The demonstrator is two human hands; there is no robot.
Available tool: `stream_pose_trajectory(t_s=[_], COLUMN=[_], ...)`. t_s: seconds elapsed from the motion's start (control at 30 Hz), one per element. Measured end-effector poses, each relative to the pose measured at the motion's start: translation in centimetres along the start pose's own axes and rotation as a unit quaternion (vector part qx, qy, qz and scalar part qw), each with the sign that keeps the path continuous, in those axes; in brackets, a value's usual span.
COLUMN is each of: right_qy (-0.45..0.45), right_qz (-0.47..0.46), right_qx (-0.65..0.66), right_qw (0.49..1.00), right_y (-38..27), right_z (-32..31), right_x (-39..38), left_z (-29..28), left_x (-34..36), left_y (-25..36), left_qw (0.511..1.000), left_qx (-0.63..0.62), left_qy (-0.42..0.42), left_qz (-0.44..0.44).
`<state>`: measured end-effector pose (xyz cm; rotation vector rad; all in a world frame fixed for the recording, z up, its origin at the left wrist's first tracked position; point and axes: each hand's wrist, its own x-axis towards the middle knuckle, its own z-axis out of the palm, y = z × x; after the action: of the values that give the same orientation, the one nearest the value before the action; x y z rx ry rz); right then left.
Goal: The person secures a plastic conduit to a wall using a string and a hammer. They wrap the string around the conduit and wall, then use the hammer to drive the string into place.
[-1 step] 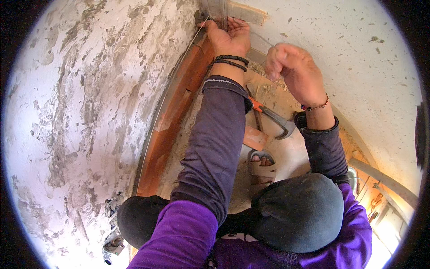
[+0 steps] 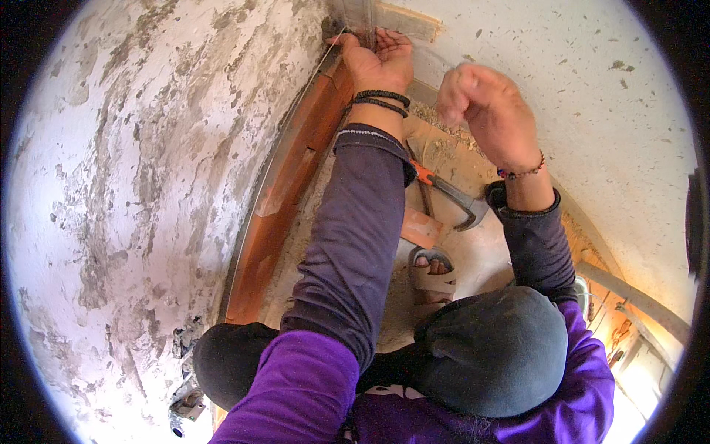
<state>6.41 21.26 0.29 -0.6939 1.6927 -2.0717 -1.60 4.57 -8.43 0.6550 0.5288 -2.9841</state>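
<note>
In the far corner my left hand (image 2: 376,65) reaches up against a narrow upright post (image 2: 361,16), its thumb against a thin pale string (image 2: 302,95) and its fingers curled at the post's other side. The string runs down from there along a row of red bricks (image 2: 285,177) beside the left wall. My right hand (image 2: 492,111) is raised to the right of it, fingers curled in and blurred by motion. A faint thin line seems to stretch between the two hands. What the right fingers hold is too small to make out.
A hammer (image 2: 451,196) with an orange and black handle lies on the dusty floor near a loose brick (image 2: 421,228) and my sandalled foot (image 2: 434,268). The patchy plaster wall (image 2: 148,163) rises close on the left, and a speckled white wall (image 2: 592,96) on the right.
My right hand has shifted slightly upward, its fingers still curled. My left hand stays at the corner.
</note>
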Motion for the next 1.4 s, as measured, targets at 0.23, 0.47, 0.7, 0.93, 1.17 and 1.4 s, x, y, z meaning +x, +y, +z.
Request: stream_pose_trajectory(t_s=[0.23,0.47,0.7,0.93,1.17,1.4], right_qy=[-0.043,0.023,0.012,0.016,0.02,0.026], right_qz=[-0.03,0.048,0.026,-0.033,-0.043,-0.039], right_qx=[0.246,0.013,0.073,0.152,0.119,0.136], right_qw=[0.968,0.999,0.997,0.988,0.992,0.99], right_y=[-0.4,0.1,-1.3,-2.4,-2.6,-1.9], right_z=[0.1,-0.1,-0.1,0.3,0.4,0.6], right_x=[1.8,0.5,-0.3,1.0,1.5,1.1], left_z=[0.3,0.0,-0.4,-0.1,-1.1,-0.4], left_x=[0.0,-0.4,-1.7,-2.2,-4.9,-2.2], left_y=[-0.3,-0.8,-1.0,-0.5,-1.0,1.9], left_qw=[0.999,0.999,0.999,0.998,0.776,0.666], left_qx=[0.0,-0.009,-0.015,0.04,0.537,0.57], left_qy=[0.029,0.008,-0.039,0.037,0.043,0.02], left_qz=[0.02,0.044,0.017,0.014,0.328,0.481])
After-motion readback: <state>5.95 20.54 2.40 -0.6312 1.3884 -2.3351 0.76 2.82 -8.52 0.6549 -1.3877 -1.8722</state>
